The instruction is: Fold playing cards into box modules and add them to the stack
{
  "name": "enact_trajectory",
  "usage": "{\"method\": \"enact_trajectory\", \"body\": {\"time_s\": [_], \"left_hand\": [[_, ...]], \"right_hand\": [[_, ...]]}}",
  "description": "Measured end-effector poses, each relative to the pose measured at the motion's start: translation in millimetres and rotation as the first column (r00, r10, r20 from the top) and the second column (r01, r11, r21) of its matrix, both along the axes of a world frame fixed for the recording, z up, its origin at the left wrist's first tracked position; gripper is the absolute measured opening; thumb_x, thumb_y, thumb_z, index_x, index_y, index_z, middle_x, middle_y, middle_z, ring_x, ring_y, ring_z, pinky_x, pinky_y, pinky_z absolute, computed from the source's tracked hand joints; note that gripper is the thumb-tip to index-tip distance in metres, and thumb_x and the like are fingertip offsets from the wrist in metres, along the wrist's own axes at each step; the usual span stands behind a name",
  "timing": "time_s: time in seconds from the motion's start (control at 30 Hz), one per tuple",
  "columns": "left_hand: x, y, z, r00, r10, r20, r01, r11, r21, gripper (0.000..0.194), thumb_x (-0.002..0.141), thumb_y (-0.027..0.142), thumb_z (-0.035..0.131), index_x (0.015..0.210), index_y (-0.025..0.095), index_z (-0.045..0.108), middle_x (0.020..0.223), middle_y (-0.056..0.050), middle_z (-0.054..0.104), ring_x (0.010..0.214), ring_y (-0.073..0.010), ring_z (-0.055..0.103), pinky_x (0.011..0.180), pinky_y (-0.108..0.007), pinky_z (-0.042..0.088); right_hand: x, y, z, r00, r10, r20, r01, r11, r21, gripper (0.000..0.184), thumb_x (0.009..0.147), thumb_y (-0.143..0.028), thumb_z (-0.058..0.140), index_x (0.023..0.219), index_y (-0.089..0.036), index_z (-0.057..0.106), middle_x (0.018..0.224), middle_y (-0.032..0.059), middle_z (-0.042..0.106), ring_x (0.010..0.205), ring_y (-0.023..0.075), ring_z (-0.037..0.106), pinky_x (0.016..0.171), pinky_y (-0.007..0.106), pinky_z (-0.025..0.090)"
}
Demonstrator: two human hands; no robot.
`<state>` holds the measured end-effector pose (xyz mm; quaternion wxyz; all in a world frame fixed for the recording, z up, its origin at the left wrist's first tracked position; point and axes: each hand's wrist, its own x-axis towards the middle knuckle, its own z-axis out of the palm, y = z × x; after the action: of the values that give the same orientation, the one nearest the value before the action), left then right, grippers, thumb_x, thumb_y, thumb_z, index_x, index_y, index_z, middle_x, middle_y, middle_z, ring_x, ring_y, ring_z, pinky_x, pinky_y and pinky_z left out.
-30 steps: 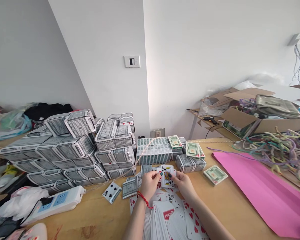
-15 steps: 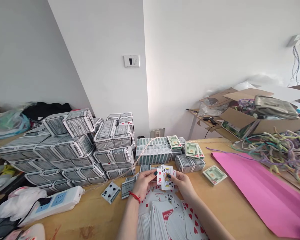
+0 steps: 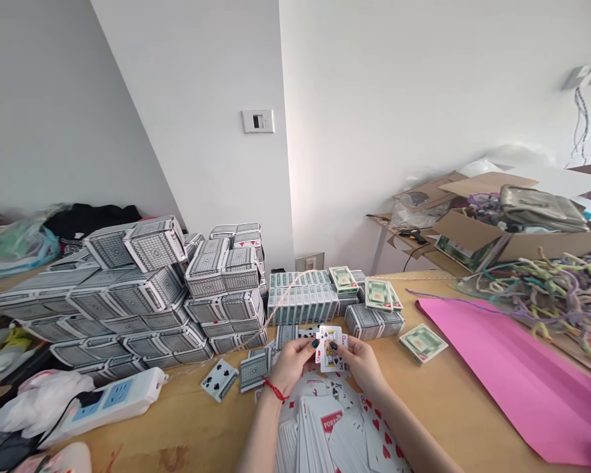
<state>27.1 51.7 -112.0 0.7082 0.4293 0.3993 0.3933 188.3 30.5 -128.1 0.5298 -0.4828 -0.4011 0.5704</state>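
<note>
My left hand (image 3: 295, 362) and my right hand (image 3: 360, 362) are both closed on a few playing cards (image 3: 330, 358) held upright between them. A king of spades faces me at the front. Red heart cards peek out on either side behind it. A red cord bracelet circles my left wrist. Under my forearms lies a spread pile of loose cards (image 3: 347, 437), with a card printed POKER among them. Left of my left hand, a spade card (image 3: 220, 380) lies face up beside a patterned block of cards (image 3: 255, 370).
Patterned card bundles (image 3: 123, 292) are stacked high at the left. Green card boxes (image 3: 423, 343) sit at the right, near pink paper (image 3: 512, 381). A white power strip (image 3: 113, 401) lies front left; tangled yarn (image 3: 546, 295) and a cardboard box (image 3: 546, 246) are far right.
My left hand has moved slightly right, closer to my right hand. The king now covers more of the heart card on the left.
</note>
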Motion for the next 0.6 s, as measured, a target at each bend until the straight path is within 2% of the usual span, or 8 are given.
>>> {"method": "enact_trajectory", "body": {"time_s": [0.17, 0.4, 0.6], "left_hand": [[7.3, -2.1, 0.3, 0.998, 0.035, -0.058, -0.032, 0.998, 0.053, 0.04, 0.064, 0.045, 0.068, 0.085, 0.012, 0.069, 0.069, -0.005, 0.069, 0.066, -0.0187, 0.063, 0.063, -0.031, 0.05], [20.2, -3.0, -5.8, 0.969, 0.167, -0.185, -0.143, 0.981, 0.133, 0.035, 0.068, 0.046, 0.061, 0.078, 0.013, 0.069, 0.059, -0.003, 0.064, 0.057, -0.017, 0.059, 0.055, -0.028, 0.046], [22.4, -3.5, -11.1, 0.904, 0.29, -0.314, -0.207, 0.94, 0.271, 0.024, 0.069, 0.036, 0.058, 0.06, 0.014, 0.064, 0.049, 0.001, 0.053, 0.047, -0.0122, 0.045, 0.046, -0.023, 0.034]], "right_hand": [[1.5, 1.2, -3.3, 0.999, -0.024, 0.022, 0.025, 1.0, -0.013, 0.044, 0.056, -0.056, 0.07, 0.073, -0.016, 0.062, 0.07, 0.0074, 0.071, 0.065, 0.0273, 0.065, 0.058, 0.034, 0.05], [1.8, 2.5, -6.4, 0.999, -0.026, -0.017, 0.026, 0.999, -0.033, 0.04, 0.054, -0.053, 0.073, 0.068, -0.017, 0.061, 0.068, 0.0066, 0.071, 0.064, 0.0271, 0.066, 0.059, 0.036, 0.05], [2.5, 2.8, -5.8, 0.996, -0.011, -0.093, 0.006, 0.998, -0.06, 0.036, 0.054, -0.047, 0.075, 0.069, -0.017, 0.062, 0.067, 0.0062, 0.07, 0.065, 0.0271, 0.066, 0.059, 0.036, 0.051]]}}
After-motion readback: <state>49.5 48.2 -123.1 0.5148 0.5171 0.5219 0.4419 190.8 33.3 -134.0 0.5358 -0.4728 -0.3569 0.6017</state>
